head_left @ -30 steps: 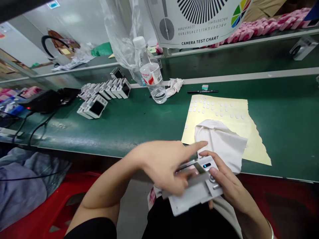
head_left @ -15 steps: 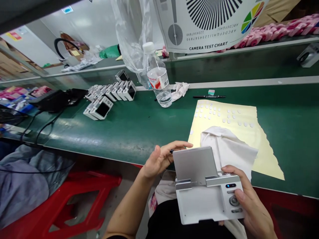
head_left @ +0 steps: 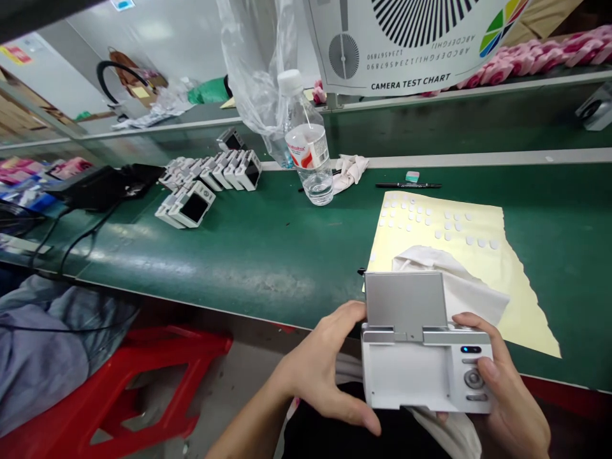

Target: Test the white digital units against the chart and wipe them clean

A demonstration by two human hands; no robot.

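Your left hand (head_left: 325, 364) and right hand (head_left: 514, 389) stand apart, clamped on opposite ends of a white compact camera (head_left: 406, 376) held just off the bench edge, your right thumb (head_left: 486, 368) resting on its control side. The camera's silver flip-up panel (head_left: 404, 303) stands upright. Beyond lies a crumpled white cloth (head_left: 449, 280) on a yellow backing sheet (head_left: 430, 223) dotted with small white stickers, upon a green workbench (head_left: 272, 255). Farther off: a clear plastic water bottle (head_left: 306, 153), water in its lower part; a black marker (head_left: 406, 185); a row of similar cameras (head_left: 210, 172). A camera test chart (head_left: 406, 38) rises behind.
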